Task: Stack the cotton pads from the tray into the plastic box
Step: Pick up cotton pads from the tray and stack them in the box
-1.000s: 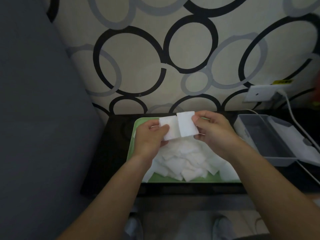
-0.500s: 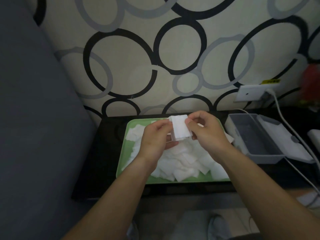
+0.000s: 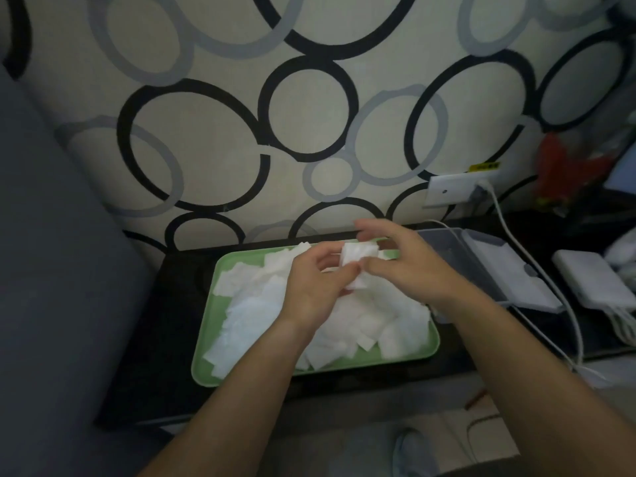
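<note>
While the left hand (image 3: 315, 289) pinches a small stack of cotton pads (image 3: 358, 259) above the green tray (image 3: 205, 342), the right hand (image 3: 407, 268) sits thumb-to-stack, fingers lifted and blurred; gripping or not, can't tell. Loose pads (image 3: 268, 304) lie heaped in the tray on the dark tabletop (image 3: 155, 359), and the plastic box (image 3: 449, 247) stands just right of it.

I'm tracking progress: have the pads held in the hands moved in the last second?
Yes. Against the green tray, the held pads have drifted right along its far rim, toward the plastic box.
</note>
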`<state>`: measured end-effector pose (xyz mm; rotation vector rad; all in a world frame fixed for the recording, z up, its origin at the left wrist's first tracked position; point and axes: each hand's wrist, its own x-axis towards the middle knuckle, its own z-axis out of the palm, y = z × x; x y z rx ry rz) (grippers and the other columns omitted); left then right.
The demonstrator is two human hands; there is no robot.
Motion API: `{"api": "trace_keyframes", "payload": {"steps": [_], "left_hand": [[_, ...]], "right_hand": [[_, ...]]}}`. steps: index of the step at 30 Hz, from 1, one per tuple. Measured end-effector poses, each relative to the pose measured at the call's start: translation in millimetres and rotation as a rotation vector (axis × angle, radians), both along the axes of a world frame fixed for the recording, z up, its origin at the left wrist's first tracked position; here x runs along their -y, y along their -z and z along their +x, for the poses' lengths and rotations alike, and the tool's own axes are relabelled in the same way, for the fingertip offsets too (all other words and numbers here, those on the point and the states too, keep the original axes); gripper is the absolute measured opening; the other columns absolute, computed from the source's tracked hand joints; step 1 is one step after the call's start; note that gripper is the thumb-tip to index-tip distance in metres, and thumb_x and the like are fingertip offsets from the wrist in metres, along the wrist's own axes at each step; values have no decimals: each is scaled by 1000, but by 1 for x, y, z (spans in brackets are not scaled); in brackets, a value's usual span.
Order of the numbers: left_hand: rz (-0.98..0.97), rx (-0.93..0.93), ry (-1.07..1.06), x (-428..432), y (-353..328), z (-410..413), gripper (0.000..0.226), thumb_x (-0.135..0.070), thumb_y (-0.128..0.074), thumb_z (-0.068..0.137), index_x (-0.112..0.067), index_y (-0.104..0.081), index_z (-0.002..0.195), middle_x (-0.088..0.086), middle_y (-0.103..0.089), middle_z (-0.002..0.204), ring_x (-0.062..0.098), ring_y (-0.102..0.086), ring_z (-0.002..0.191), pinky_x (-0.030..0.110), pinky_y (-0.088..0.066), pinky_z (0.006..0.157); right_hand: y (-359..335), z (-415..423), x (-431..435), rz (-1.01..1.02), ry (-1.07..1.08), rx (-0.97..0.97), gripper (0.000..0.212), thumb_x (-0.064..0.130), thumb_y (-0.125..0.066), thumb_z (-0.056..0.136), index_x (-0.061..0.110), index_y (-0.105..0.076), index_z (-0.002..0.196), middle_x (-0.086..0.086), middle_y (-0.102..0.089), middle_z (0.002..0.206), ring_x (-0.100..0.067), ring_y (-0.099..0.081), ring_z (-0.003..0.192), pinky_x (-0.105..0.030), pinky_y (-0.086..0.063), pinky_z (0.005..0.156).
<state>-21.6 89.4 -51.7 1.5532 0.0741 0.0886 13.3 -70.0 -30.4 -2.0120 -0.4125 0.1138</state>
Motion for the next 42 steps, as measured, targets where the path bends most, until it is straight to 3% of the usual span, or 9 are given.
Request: {"api": "trace_keyframes", "payload": {"steps": [3,7,13,20,25,32,37,40,42], "left_hand": [[7,25,45,23,0,6,17,-14,-79,84,-15,-74,100,3,-75,99,19,-71,96,26,-58,69],[4,-37,51,52,2,23,19,-9,-78,84,-18,-70,99,4,-73,99,20,-72,91,28,-59,68],[662,48,198,91,18,57,14,-23,-72,89,-26,-74,103,-11,-70,95,6,-63,87,30,-54,86],[964,8,344,113,22,73,21,-39,-73,88,-30,-71,106,-11,-61,92,10,-60,88,33,-52,81],[927,-33,376,113,27,81,19,-38,-77,85,-29,-70,101,-14,-58,82,7,-60,83,32,-54,82],[908,-37,389,112,28,81,21,-37,-77,85,-27,-70,102,-14,-60,81,9,-61,82,31,-53,82],[862,-1,406,103,23,76,21,-33,-72,89,-25,-72,109,-9,-66,93,8,-61,85,27,-50,80],[752,51,291,81,14,74,13,-27,-69,92,-26,-75,104,-8,-71,97,6,-64,90,26,-51,86],[651,58,189,60,6,70,9,-23,-70,92,-26,-76,97,-11,-72,94,0,-63,87,19,-47,80]], "right_hand": [[-11,12,28,-59,-48,-1,34,14,-75,84,24,-69,116,3,-70,104,-14,-68,97,-34,-56,87],[-35,32,72,-307,-110,-8,16,12,-72,87,17,-74,102,4,-73,92,-8,-69,87,-24,-54,79],[-34,90,130,-659,83,85,15,20,-74,85,33,-67,85,10,-67,89,-8,-63,86,-19,-43,67],[-3,129,127,-920,63,46,25,18,-75,85,22,-72,109,2,-69,112,-17,-62,103,-34,-51,95],[12,142,126,-1022,79,77,28,14,-74,86,20,-71,113,-2,-65,117,-22,-60,107,-34,-50,94],[21,138,119,-1030,179,168,19,4,-67,84,22,-59,82,-8,-61,99,-26,-61,86,-41,-56,80],[15,130,119,-1064,191,157,28,0,-61,88,21,-70,103,-6,-62,108,-26,-63,91,-41,-56,85],[6,119,112,-1033,224,274,25,6,-63,88,26,-73,98,-2,-65,103,-23,-63,88,-42,-59,81],[-2,108,102,-889,197,325,20,12,-62,89,26,-74,97,0,-68,102,-21,-64,89,-41,-58,82]]}}
